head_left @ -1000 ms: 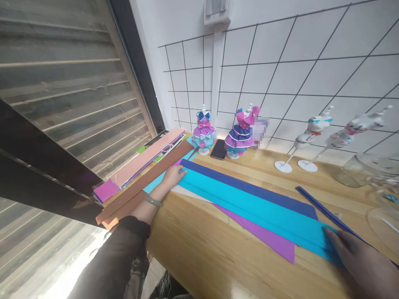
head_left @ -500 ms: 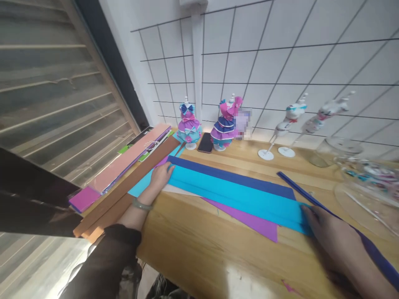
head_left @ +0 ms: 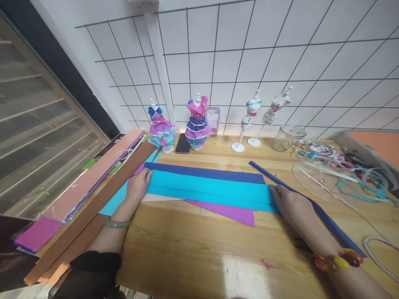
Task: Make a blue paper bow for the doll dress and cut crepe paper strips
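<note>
Holding turquoise sheet (head_left: 205,190) by both ends.
Our left fingers (head_left: 147,177) and right fingers (head_left: 275,193) clamp it; uneven pull could skew or crease it.

Pixel blocks blur the pale item (head_left: 213,121). The right edge cuts off the grey box (head_left: 363,147). The right hand (head_left: 291,205) hides one end of the cyan strip (head_left: 205,187)

Room light: bright, even on white wall.
Desk (head_left: 174,245) glare: pale, washed-out patch at near edge, right of centre.
Right forearm (head_left: 314,232): soft shadow on wood to its left.
Wall grid (head_left: 237,62): lines slanting, stretched toward right edge.
Slatted shutter (head_left: 28,108): dim, detail soft.
Small card (head_left: 213,121): pixelated.
</note>
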`<act>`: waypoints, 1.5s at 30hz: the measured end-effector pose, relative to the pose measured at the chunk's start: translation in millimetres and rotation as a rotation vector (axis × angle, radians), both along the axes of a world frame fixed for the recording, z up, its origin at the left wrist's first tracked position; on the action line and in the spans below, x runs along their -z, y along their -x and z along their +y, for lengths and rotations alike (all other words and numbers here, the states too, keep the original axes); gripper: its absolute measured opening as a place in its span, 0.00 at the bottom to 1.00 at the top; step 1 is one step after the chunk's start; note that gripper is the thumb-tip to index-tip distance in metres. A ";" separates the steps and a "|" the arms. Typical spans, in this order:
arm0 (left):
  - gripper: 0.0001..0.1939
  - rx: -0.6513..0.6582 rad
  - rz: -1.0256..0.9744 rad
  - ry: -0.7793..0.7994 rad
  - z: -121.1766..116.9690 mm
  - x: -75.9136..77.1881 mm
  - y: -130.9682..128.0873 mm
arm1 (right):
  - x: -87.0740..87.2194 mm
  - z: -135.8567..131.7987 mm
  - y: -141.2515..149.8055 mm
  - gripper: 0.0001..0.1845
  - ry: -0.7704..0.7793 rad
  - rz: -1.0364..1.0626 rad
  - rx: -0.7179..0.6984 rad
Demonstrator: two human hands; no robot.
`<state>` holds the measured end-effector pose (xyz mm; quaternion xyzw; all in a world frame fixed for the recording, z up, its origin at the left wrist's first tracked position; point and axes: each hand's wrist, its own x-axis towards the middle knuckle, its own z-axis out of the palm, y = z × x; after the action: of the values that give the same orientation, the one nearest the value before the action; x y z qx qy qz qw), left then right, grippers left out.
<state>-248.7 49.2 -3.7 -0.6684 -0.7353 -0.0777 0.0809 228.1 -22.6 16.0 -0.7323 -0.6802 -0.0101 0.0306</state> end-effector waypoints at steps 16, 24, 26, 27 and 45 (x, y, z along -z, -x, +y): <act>0.19 0.008 0.007 0.003 8.2 2.1 5.1 | 27.5 20.9 -25.3 0.23 0.050 -0.037 0.043; 0.18 0.063 0.040 0.038 11.7 0.3 7.1 | 15.0 19.0 -21.2 0.24 0.055 -0.076 -0.009; 0.17 0.079 0.044 0.053 12.4 -0.3 7.0 | 15.0 20.2 -20.6 0.23 0.060 -0.095 -0.021; 0.17 0.082 0.051 0.058 12.6 -0.6 7.0 | 15.9 20.9 -20.6 0.23 0.064 -0.108 -0.026; 0.19 0.089 -0.034 0.018 11.8 6.7 7.8 | 54.5 30.9 -53.3 0.17 0.099 -0.088 -0.107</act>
<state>-256.5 61.0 -10.4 -0.6996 -0.7069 -0.0861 0.0587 281.4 8.2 -38.5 -0.6945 -0.7186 -0.0071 -0.0350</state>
